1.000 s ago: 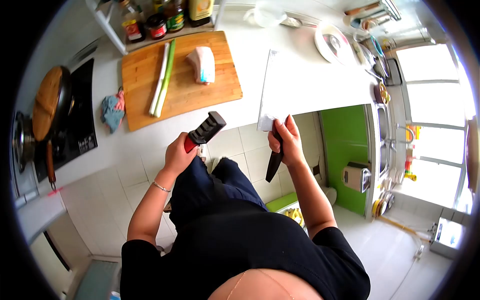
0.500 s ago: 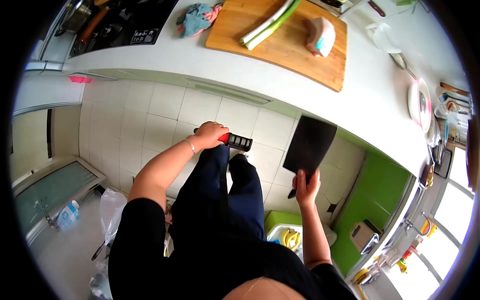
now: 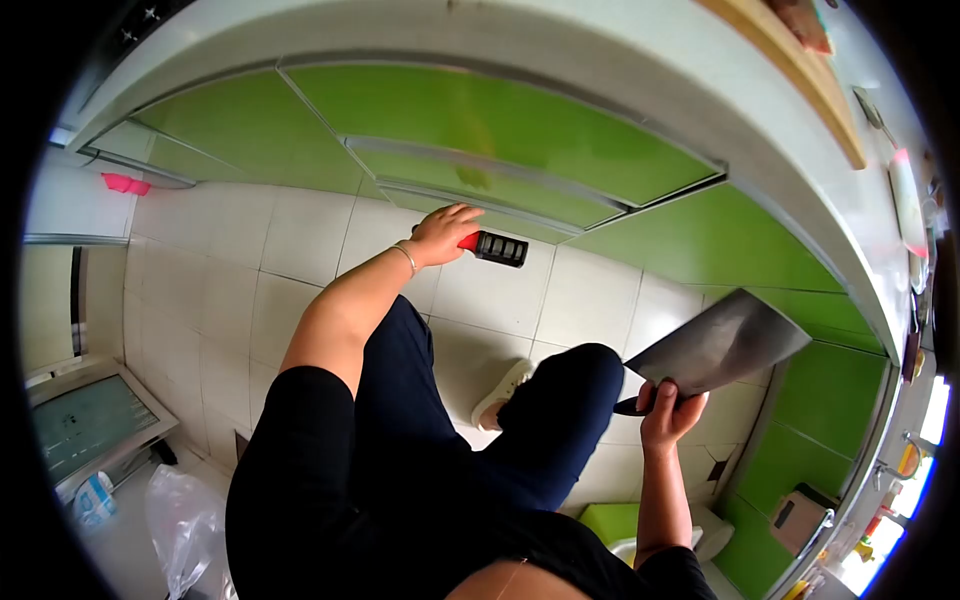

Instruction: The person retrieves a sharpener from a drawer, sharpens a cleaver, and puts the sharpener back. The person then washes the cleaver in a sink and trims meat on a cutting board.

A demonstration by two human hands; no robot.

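Observation:
My left hand [image 3: 440, 236] is closed around the red handle of a knife sharpener [image 3: 500, 249], whose black slotted end points to the right. It is held out above the tiled floor, close to the green cabinet fronts. In my right hand [image 3: 670, 414] is a cleaver [image 3: 722, 345] with a wide dark blade and a black handle. The thumb presses near the base of the blade, and the blade tilts up to the right. Sharpener and cleaver are well apart.
Green cabinets [image 3: 500, 120] run below the white counter [image 3: 620, 50]. A wooden cutting board [image 3: 790, 60] lies at the counter's upper right. My bent knee [image 3: 575, 390] is between the hands. A plastic bag [image 3: 185, 520] is at lower left.
The view has dropped toward the cabinets and floor, and my right knee is now bent outward. The cleaver has turned from upright to slanting right. Both hands keep their holds.

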